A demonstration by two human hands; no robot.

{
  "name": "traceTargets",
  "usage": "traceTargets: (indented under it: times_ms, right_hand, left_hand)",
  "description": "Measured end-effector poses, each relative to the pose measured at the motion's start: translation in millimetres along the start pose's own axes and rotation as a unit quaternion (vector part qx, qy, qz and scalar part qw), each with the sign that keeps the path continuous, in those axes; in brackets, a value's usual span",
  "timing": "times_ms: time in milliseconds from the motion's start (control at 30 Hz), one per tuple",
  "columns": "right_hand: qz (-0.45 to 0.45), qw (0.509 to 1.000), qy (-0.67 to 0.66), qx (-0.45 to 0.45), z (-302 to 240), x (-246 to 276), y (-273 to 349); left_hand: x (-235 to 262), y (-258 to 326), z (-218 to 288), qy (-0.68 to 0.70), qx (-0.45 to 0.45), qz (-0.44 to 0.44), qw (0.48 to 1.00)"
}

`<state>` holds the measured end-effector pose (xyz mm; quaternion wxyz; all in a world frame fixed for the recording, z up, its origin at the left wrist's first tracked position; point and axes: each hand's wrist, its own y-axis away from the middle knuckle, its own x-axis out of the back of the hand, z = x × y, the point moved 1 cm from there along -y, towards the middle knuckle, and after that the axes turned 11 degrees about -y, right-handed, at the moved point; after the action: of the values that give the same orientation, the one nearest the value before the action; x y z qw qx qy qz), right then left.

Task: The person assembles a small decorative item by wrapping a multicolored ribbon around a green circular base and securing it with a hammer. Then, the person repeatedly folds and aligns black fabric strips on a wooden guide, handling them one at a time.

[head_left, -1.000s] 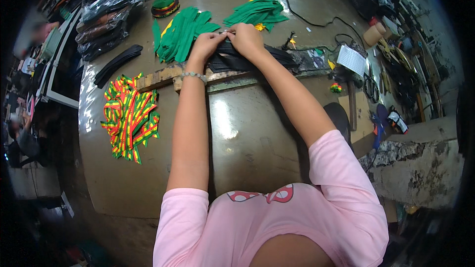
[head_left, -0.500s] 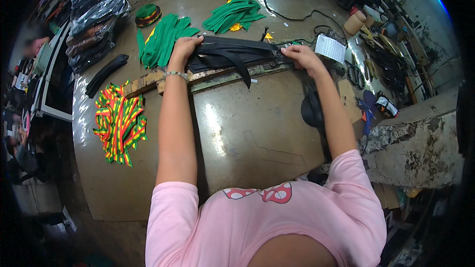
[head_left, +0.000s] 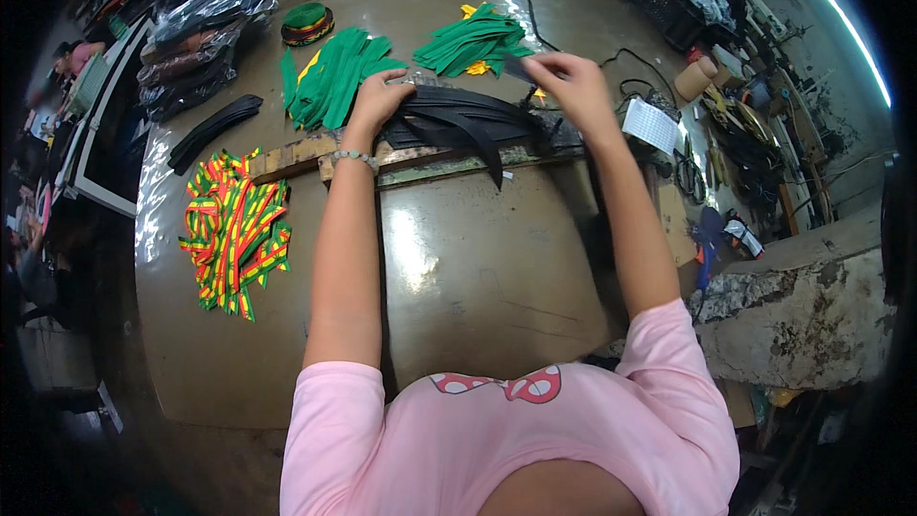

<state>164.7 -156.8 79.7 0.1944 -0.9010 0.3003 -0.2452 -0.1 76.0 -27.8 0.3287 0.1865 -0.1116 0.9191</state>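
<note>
A bundle of flat black strips (head_left: 458, 119) lies across a worn wooden bar (head_left: 306, 157), with one strip's end hanging over the near edge. My left hand (head_left: 380, 103) is closed on the bundle's left end. Above and beyond the right end, my right hand (head_left: 576, 94) is raised with thumb and fingers pinched. From its fingertips pokes a blurred dark strip end (head_left: 517, 68); whether it joins the bundle cannot be made out. A small upright black post (head_left: 528, 96) stands just below that hand.
Green strip bundles (head_left: 334, 76) lie beyond the bar, near a striped roll (head_left: 307, 27). Patterned red, yellow and green ribbons (head_left: 234, 229) and more black strips (head_left: 212, 134) are left. At right are a white sheet (head_left: 651, 126), scissors (head_left: 690, 172), and a cable (head_left: 626, 54).
My right hand has lifted away from the right end of the black strips, moving farther from me. My left hand stays at the left end. The whole view has shifted slightly.
</note>
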Motion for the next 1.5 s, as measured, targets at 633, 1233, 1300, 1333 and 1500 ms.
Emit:
traceTargets:
  times_ms: [633,1233,1300,1333,1500]
  right_hand:
    - [-0.14,0.958,0.216,-0.127,22,-38,-33]
    - [0.036,0.945,0.257,-0.199,34,55,33]
    - [0.027,0.976,0.196,-0.09,15,23,6]
    - [0.018,0.989,0.143,-0.015,7,-1,-6]
    - [-0.018,0.984,0.159,-0.077,19,-126,-38]
  left_hand:
    - [-1,-7,3,0.029,0.08,-0.055,0.995]
    - [-3,-3,4,0.017,0.024,-0.01,1.0]
    - [0,-1,5,-0.004,0.044,-0.03,0.999]
    - [1,0,6,-0.008,0.039,-0.035,0.999]
    - [5,3,9,-0.051,0.026,-0.081,0.995]
